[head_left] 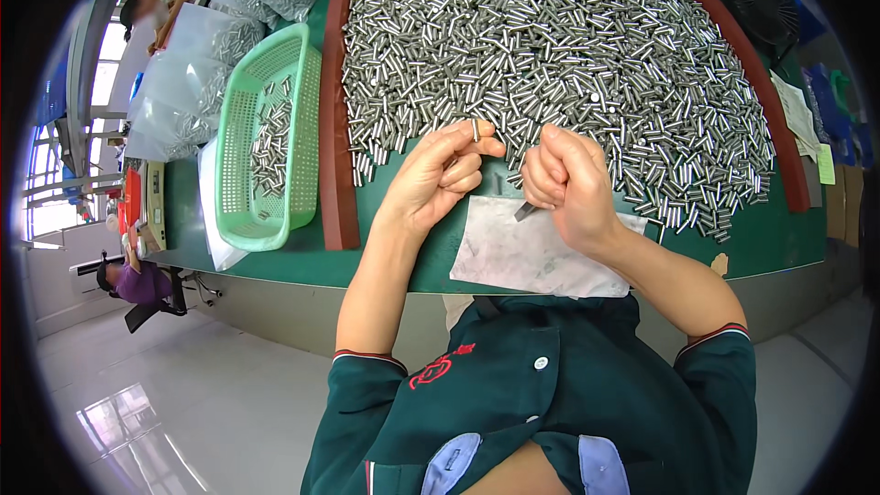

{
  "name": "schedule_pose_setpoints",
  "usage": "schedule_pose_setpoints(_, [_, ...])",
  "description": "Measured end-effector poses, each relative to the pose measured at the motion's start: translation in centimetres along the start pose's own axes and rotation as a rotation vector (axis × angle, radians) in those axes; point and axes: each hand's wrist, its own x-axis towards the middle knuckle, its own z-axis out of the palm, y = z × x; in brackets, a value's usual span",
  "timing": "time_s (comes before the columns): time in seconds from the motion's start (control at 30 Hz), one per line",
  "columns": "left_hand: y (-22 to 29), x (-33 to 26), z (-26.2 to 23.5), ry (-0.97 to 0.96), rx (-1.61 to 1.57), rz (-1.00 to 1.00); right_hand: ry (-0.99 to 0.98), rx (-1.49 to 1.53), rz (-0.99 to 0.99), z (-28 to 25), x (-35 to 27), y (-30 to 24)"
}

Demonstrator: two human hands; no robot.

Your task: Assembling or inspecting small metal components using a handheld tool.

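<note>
Between the thumb and forefinger of my left hand (440, 172) is a small metal pin (476, 131), its other fingers curled in. My right hand (576, 181) is closed into a fist close beside it. From the underside of that fist pokes the end of a dark, flat tool (524, 212); the rest of it is hidden by the fingers. Both hands hover at the near edge of a wide heap of short, shiny metal pins (550, 46). Below them a smudged white cloth (504, 247) lies on the green tabletop, partly under my right wrist.
Dark red strips (337, 137) border the heap. A light green plastic basket (252, 236) with some pins stands to the left, clear bags of pins (183, 82) beyond it. A black fan (763, 0) sits at the far right. Other people are at the left.
</note>
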Motion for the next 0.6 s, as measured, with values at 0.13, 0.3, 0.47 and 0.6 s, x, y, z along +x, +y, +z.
schedule_pose_setpoints(0.13, [0.1, 0.0, 0.1, 0.01, 0.005, 0.003, 0.003, 0.001, 0.003, -0.1, 0.0, 0.0])
schedule_pose_setpoints(0.3, [0.3, -0.3, 0.4, 0.033, 0.072, 0.078, 0.001, 0.006, 0.001, 0.0, 0.1, 0.1])
schedule_pose_setpoints(0.47, [0.4, -1.3, 2.0, 0.096, 1.183, 0.175, -0.003, 0.003, -0.013, -0.1, 0.1, 0.0])
schedule_pose_setpoints(0.6, [-0.4, -1.4, 2.3, 0.057, 1.549, 0.277, 0.014, -0.053, -0.005, 0.1, 0.2, 0.1])
